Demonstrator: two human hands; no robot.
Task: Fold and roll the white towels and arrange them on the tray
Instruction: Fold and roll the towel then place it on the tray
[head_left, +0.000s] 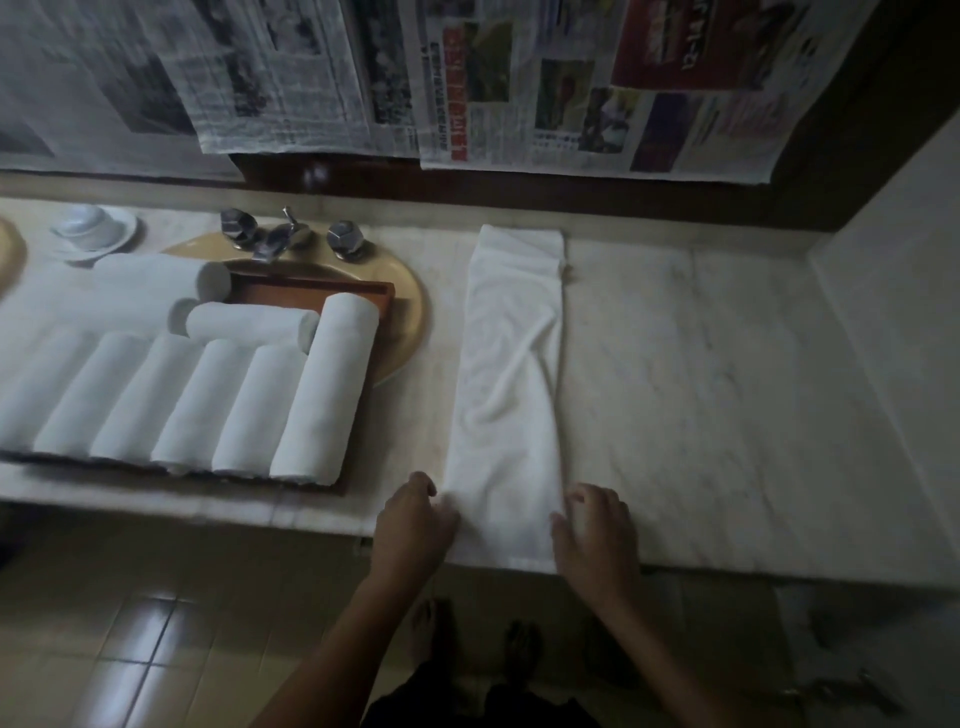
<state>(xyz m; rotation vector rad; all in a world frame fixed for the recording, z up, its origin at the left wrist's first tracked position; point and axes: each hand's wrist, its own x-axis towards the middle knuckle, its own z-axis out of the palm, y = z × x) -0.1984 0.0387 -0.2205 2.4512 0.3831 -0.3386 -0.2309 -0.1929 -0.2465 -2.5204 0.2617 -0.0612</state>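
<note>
**Left hand (415, 514), right hand (597, 525) flank towel (509, 389)**

Curled fingers touch its near edges; whether they pinch it, I cannot tell. Folded into a long strip, it lies flat on the desk (701, 389), right of the tray (311, 288) packed with rolls (234, 400).
</note>
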